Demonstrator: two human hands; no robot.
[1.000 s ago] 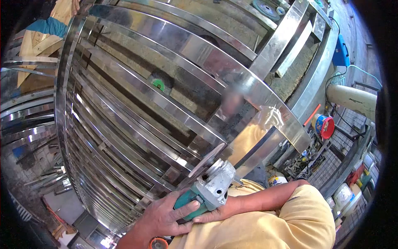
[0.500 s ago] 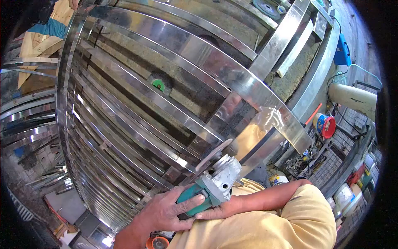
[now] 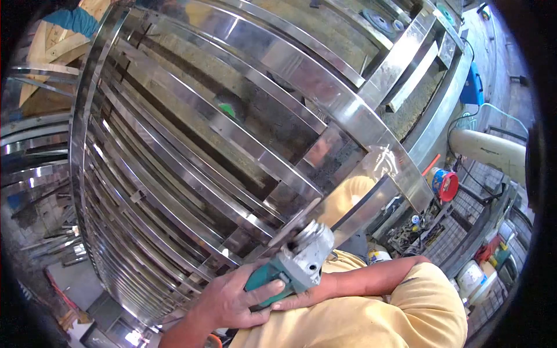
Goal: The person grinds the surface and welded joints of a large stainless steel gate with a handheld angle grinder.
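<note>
A teal and silver angle grinder [image 3: 293,267] is held in both of my hands, low in front of my body. My left hand [image 3: 238,298] wraps its teal body from the left. On the other side, my right hand [image 3: 307,294] grips it from below, its fingers partly hidden. The grinder's disc [image 3: 295,223] is tilted beside the ends of shiny metal bars; whether it touches them I cannot tell. These bars belong to a large curved metal frame [image 3: 229,130] with a broad polished rim band [image 3: 325,87].
A co-worker's teal sleeve [image 3: 78,20] shows at the upper left near wooden boards [image 3: 64,46]. To the right are a red and blue bucket [image 3: 445,185], a thick pale pipe [image 3: 490,148] and a blue case [image 3: 473,84]. A green-centred disc [image 3: 227,110] lies beneath the bars.
The view has shifted slightly. The grinder and my hands sit a little lower in the picture, still together. The co-worker's hand at the upper left has gone out of view.
</note>
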